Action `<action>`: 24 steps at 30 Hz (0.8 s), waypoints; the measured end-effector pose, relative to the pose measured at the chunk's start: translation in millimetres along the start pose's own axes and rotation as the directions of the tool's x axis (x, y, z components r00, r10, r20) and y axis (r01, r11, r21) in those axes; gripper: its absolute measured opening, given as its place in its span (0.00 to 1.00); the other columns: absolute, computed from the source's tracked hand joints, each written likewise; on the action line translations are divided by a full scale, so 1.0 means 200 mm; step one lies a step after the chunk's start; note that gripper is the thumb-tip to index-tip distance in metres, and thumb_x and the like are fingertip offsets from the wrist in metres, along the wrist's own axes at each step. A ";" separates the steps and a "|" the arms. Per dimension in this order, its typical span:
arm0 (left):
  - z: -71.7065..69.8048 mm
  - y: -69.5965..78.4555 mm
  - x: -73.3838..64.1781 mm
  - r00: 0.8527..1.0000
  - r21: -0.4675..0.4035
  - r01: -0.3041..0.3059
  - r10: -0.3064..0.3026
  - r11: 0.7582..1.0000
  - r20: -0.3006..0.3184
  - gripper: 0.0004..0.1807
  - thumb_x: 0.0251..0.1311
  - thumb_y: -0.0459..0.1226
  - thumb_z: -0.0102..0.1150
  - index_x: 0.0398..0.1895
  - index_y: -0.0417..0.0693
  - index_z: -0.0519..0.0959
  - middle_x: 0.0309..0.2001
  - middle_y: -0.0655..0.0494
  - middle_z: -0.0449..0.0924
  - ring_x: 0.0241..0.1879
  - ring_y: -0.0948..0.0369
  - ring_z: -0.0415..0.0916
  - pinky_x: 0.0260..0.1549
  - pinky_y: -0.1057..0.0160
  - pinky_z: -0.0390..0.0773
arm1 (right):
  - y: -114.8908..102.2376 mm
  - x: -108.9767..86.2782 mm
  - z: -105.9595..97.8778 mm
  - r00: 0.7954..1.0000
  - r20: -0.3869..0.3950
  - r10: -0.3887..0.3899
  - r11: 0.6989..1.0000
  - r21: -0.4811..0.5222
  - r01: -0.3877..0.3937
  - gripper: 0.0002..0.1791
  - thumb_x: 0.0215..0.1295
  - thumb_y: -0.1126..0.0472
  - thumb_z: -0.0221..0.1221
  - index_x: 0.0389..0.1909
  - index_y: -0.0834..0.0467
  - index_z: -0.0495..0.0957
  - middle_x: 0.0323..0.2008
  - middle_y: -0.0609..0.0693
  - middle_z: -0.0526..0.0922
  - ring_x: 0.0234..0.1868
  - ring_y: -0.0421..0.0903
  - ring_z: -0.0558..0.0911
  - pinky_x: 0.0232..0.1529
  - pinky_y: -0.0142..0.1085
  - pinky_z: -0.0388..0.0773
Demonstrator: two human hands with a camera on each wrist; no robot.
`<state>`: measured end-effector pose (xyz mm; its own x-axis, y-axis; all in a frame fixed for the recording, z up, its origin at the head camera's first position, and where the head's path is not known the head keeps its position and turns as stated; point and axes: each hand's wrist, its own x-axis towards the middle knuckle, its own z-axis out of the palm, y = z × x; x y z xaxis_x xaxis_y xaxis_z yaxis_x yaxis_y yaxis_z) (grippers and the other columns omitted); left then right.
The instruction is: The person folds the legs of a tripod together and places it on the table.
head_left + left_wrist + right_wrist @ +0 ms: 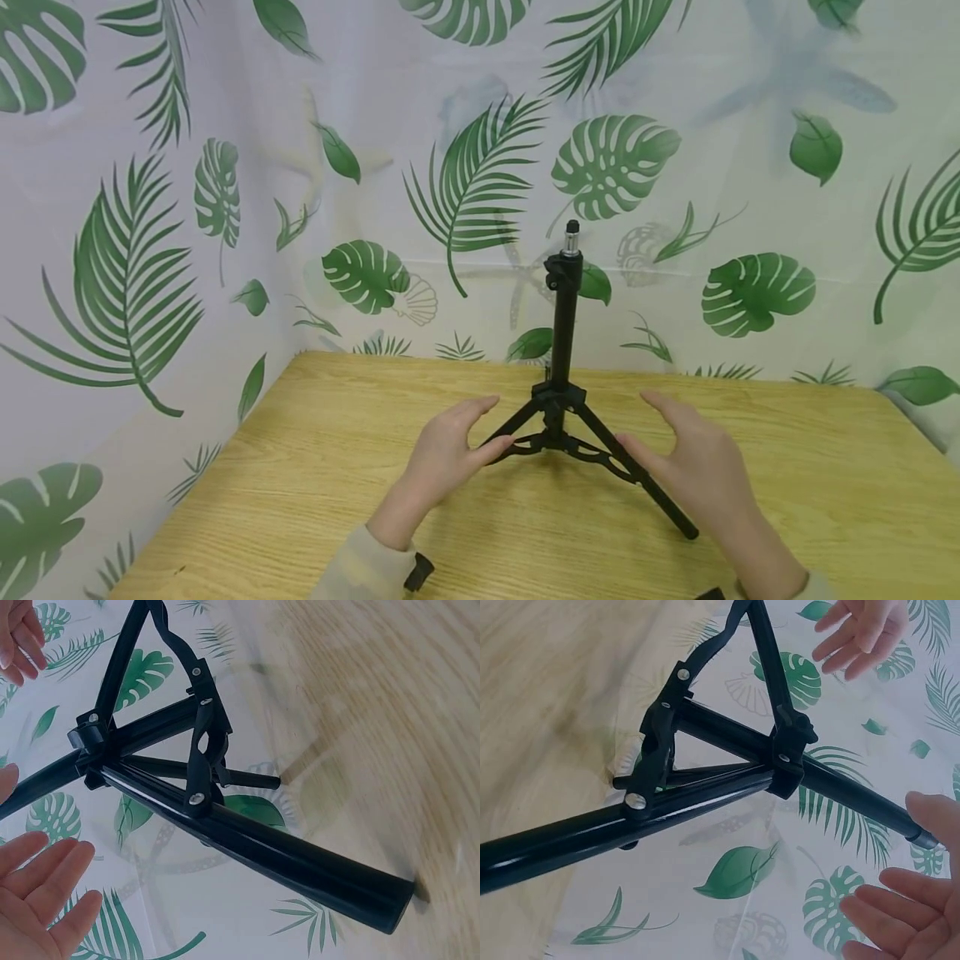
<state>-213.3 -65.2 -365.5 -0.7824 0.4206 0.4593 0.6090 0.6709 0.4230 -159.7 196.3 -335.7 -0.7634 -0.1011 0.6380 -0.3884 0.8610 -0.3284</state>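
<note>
A black tripod stand (566, 333) stands upright on the wooden table with its legs spread and a silver stud on top. To its left is my left hand (448, 442), fingers extended and apart from thumb, overlapping the left leg in the head view. On the other side my right hand (701, 454) is held beside the right leg (667, 504), its fingers loosely spread. Neither hand grips anything. In the left wrist view the left hand's fingers (56, 885) show near the legs' hinge collar (91, 742); the right wrist view shows the right hand (915, 915) below the column.
The table (285, 500) has a light wood grain. Behind and to the left of it hangs a white cloth (480, 325) printed with green leaves, shells and starfish. A black strap piece (418, 573) shows at the left sleeve (363, 567).
</note>
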 end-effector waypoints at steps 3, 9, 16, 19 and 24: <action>0.01 -0.02 0.00 1.000 -0.009 0.007 -0.006 1.000 0.016 0.26 0.55 0.48 0.56 0.54 0.43 0.71 0.48 0.49 0.75 0.47 0.56 0.72 0.44 0.58 0.72 | 0.00 0.02 0.00 0.998 -0.038 -0.047 0.999 0.000 0.047 0.27 0.43 0.58 0.68 0.45 0.66 0.74 0.40 0.62 0.79 0.19 0.48 0.77 0.27 0.45 0.76; 0.02 -0.05 0.00 0.995 -0.011 0.045 -0.044 0.999 0.087 0.23 0.54 0.46 0.58 0.49 0.41 0.75 0.46 0.50 0.77 0.45 0.56 0.73 0.43 0.59 0.72 | 0.01 0.07 0.01 0.991 -0.090 -0.095 0.995 0.006 0.096 0.26 0.41 0.60 0.68 0.43 0.67 0.76 0.37 0.62 0.80 0.10 0.38 0.65 0.16 0.34 0.70; 0.05 -0.10 0.00 0.983 -0.036 0.093 -0.086 0.995 0.162 0.22 0.53 0.45 0.60 0.48 0.41 0.76 0.44 0.50 0.78 0.43 0.58 0.75 0.42 0.59 0.73 | 0.00 0.13 -0.01 0.990 -0.101 -0.095 0.994 0.050 0.100 0.24 0.43 0.61 0.67 0.43 0.67 0.76 0.36 0.62 0.80 0.07 0.31 0.48 0.10 0.28 0.58; 0.06 -0.11 0.00 0.979 -0.041 0.100 -0.091 0.994 0.183 0.22 0.52 0.44 0.61 0.47 0.40 0.76 0.43 0.49 0.78 0.42 0.58 0.75 0.42 0.59 0.73 | -0.01 0.16 -0.02 0.990 -0.106 -0.096 0.992 0.070 0.103 0.24 0.43 0.62 0.67 0.44 0.66 0.76 0.38 0.62 0.80 0.06 0.32 0.53 0.16 0.32 0.68; 0.06 -0.13 0.00 0.967 -0.024 0.118 -0.109 0.993 0.230 0.22 0.50 0.42 0.62 0.46 0.38 0.76 0.42 0.49 0.78 0.42 0.57 0.75 0.40 0.60 0.73 | -0.04 0.21 -0.04 0.992 -0.102 -0.079 0.988 0.124 0.091 0.22 0.45 0.63 0.66 0.44 0.67 0.76 0.39 0.62 0.79 0.23 0.49 0.79 0.35 0.46 0.75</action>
<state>-229.8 -75.1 -385.7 -0.8530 0.4740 0.2183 0.5156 0.7008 0.4930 -184.4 188.8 -300.8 -0.6737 -0.1169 0.7297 -0.5175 0.7795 -0.3530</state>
